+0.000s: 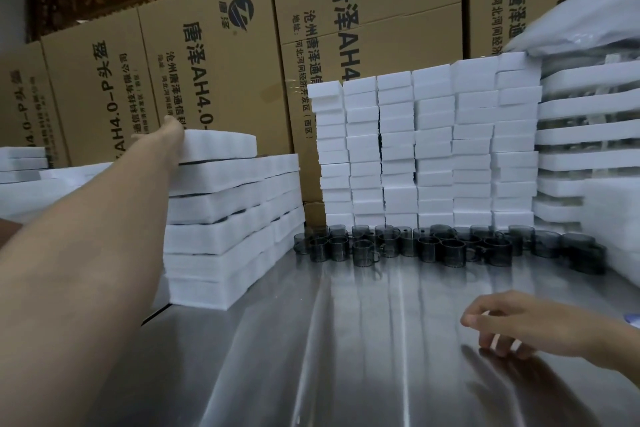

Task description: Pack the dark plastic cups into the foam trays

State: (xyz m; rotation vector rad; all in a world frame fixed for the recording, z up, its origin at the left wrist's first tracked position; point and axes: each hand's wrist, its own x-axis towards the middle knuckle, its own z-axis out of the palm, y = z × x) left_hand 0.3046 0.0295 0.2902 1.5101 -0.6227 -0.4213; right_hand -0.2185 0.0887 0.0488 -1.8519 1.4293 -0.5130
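Now the left hand (173,130) grips the top white foam tray (218,146) at the tabletop's left edge; lift it level. Right hand (512,326) hovers empty; dark translucent plastic cups (433,246) cluster at the back edge.

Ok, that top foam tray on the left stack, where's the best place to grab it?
Take the top foam tray by its near-left short end, where the left hand already rests, thumb on top and fingers under the lip. It sits offset from the stack below, leaving a dark gap for fingers. Likely slide it towards you; the cartons close off the far side.
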